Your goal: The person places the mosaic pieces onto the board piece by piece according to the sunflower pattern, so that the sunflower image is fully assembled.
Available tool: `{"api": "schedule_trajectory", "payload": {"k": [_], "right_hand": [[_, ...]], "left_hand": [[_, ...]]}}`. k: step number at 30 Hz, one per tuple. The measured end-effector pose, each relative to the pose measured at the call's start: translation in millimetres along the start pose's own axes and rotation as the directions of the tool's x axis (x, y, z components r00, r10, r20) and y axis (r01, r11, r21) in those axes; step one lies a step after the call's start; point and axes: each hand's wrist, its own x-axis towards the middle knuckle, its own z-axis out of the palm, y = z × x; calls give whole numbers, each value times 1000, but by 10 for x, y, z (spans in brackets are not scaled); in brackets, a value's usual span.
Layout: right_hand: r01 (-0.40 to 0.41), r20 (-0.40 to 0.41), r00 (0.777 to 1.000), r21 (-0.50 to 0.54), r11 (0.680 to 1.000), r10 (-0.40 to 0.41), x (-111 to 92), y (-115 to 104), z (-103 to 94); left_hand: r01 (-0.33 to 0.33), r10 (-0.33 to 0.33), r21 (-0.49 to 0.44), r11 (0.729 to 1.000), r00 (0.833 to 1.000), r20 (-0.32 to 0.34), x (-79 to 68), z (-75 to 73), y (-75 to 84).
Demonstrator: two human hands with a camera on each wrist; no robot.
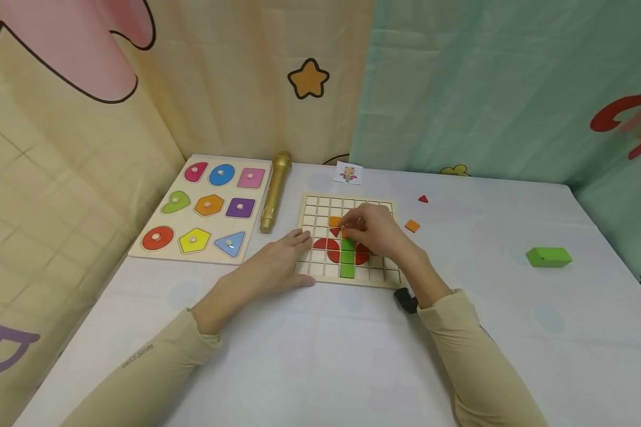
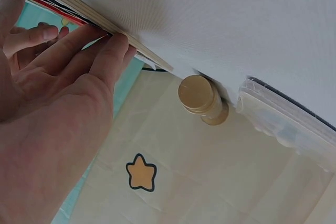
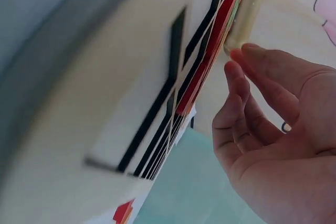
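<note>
A wooden grid board [image 1: 374, 276] lies on the table, with red rounded pieces [image 1: 326, 246], green squares [image 1: 347, 258], a small red triangle [image 1: 335, 232] and orange squares [image 1: 335, 221] on it. My left hand [image 1: 275, 261] rests at the board's left edge, fingers extended; the left wrist view shows those fingers [image 2: 113, 59] against the rim. My right hand [image 1: 374, 228] is over the middle of the board, its bent fingertips beside the orange pieces at the top of the green column. In the right wrist view, thumb and fingers [image 3: 244, 77] come close together; whether they pinch a piece is unclear.
A knobbed shape puzzle [image 1: 224, 231] and a gold microphone [image 1: 275, 193] lie left of the board. Behind it is a picture card [image 1: 348, 172]. To the right are a loose red triangle [image 1: 423, 198], an orange square [image 1: 412, 226] and a green block [image 1: 548, 257].
</note>
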Motion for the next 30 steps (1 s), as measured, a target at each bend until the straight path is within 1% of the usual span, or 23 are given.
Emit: {"api": "schedule_trajectory", "payload": {"k": [3, 5, 8, 11, 16, 20, 25, 30], "right_hand": [[-42, -53, 998, 10, 999, 42, -36, 48, -93], [-75, -95, 993, 19, 997, 76, -68, 120, -183], [-129, -150, 980, 42, 991, 134, -126, 252, -327], [-179, -181, 966, 54, 982, 186, -181, 393, -444], [-293, -156, 941, 61, 954, 299, -254, 566, -565], [-355, -125, 927, 17, 935, 354, -279, 656, -604], [-385, -109, 918, -5, 923, 382, -288, 719, -604], [-358, -154, 923, -11, 934, 353, -296, 736, -593]], "left_hand": [[-1, 1, 0, 1000, 1000, -1, -2, -4, 9], [-2, 2, -1, 1000, 1000, 0, -3, -7, 18], [-3, 3, -1, 1000, 1000, -2, -9, -13, 28], [-1, 1, 2, 1000, 1000, -2, -20, -18, 33], [4, -4, 6, 1000, 1000, 1, -29, -17, 29], [2, -2, 2, 1000, 1000, -2, -30, -16, 21], [-4, 4, 1, 1000, 1000, -10, -24, -5, 10], [-7, 7, 2, 1000, 1000, -12, -8, 11, 9]]}}
